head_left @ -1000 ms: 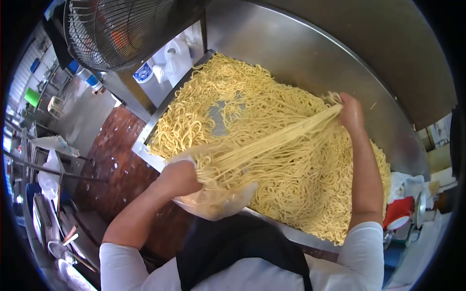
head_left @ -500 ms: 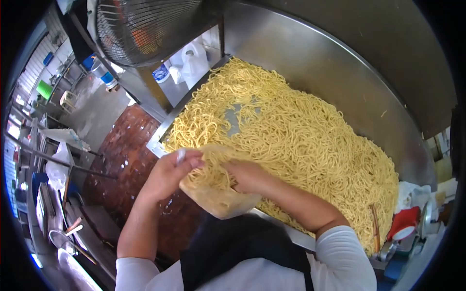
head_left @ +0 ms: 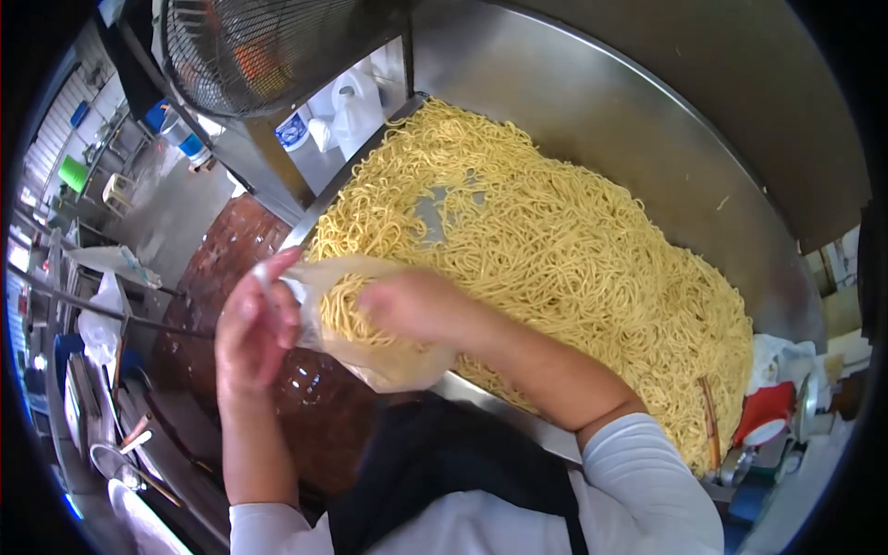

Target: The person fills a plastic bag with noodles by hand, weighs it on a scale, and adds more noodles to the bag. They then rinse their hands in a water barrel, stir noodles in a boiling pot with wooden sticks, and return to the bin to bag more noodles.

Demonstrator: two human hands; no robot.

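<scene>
A clear plastic bag [head_left: 393, 363] with yellow noodles [head_left: 344, 310] in it hangs at the near edge of a metal tray. My left hand [head_left: 254, 324] is at the bag's left rim, fingers curled, seemingly pinching the stretched plastic; a white wrap shows on one finger. Over the bag's mouth is my right hand [head_left: 407, 303], blurred by motion, its fingertips against the noodles and mostly hidden. A large heap of loose noodles [head_left: 592, 250] covers the tray beyond both hands, with a patch of bare metal [head_left: 431, 215] toward its left.
A caged fan [head_left: 277, 55] stands at the upper left, above a white jug [head_left: 356, 116]. The tray's high steel back wall [head_left: 629, 111] closes off the far side. Wooden sticks [head_left: 710, 421] and a red item [head_left: 764, 412] are at the right end. Wet red floor [head_left: 222, 268] lies left.
Both hands and the bag have shifted left in view. My left hand has moved outward, drawing the bag's rim with it. The right hand has come up from inside the bag toward its mouth.
</scene>
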